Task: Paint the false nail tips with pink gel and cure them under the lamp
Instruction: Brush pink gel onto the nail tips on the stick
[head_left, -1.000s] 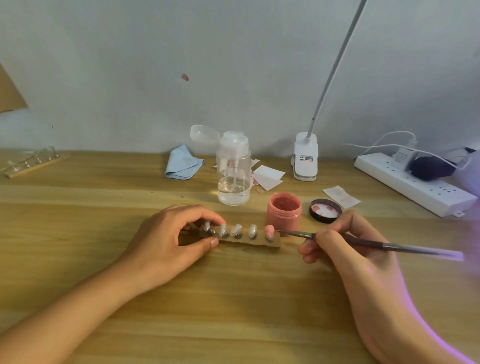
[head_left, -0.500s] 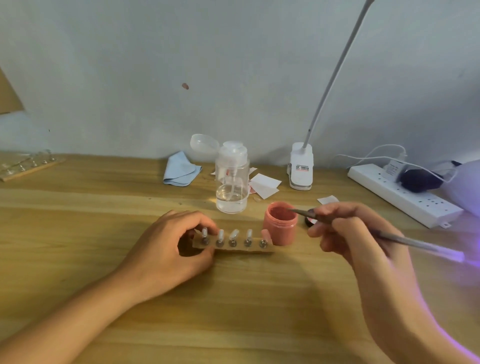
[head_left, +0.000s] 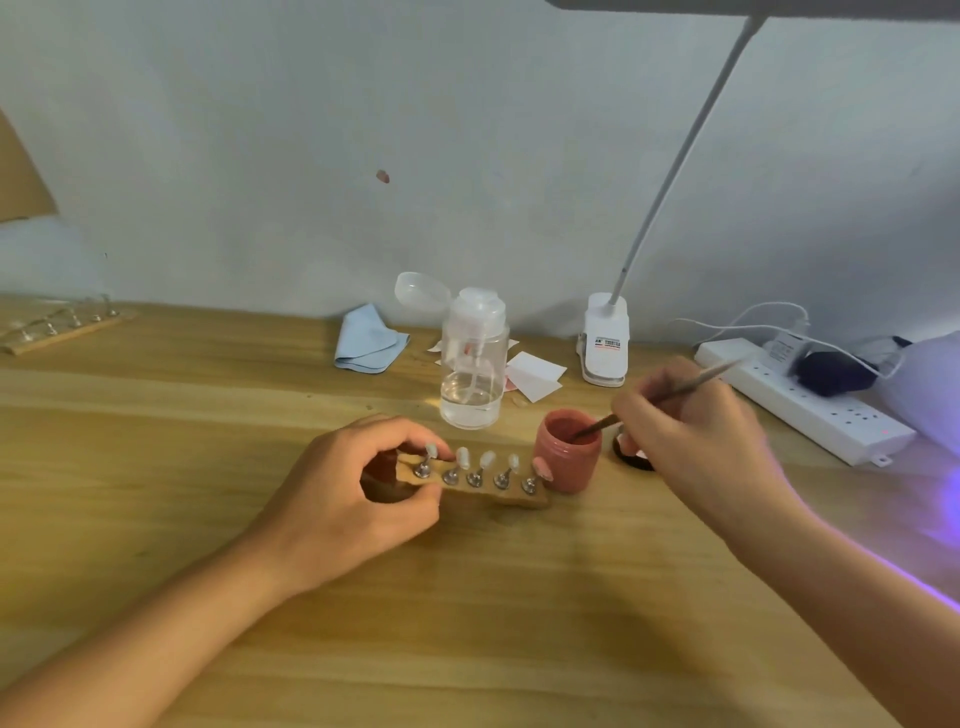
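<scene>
you are early in the painting. of the five tips standing on pegs in the wooden holder (head_left: 493, 492), only the rightmost nail tip (head_left: 543, 467) looks pink. the other four tips (head_left: 487, 459) look pale and bare. by my reading, four coats are left, and curing has not yet started for this strip.

your left hand (head_left: 358, 499) has its grip pinched on the left end of the holder, thumb on the near side and fingers curled over the far side, holding it on the bench (head_left: 467, 623). your right hand (head_left: 696, 431) has its grip pinched round the brush (head_left: 675, 392). the brush's working end is down inside the open pink gel jar (head_left: 569, 460), so the step in hand looks like loading gel. the jar stands just beside the holder's right end; i cannot tell whether they touch.

the most room for moving is on the near side of the holder, where only your forearms cross the bench. behind the holder the clear pump bottle (head_left: 474, 374) stands near, and the jar's black lid (head_left: 635, 461) is half hidden by your right hand. the power strip (head_left: 810, 402) and its cables lie well apart at the far right. a violet glow (head_left: 946, 499) falls on the bench's right edge, but its source is not in view.
</scene>
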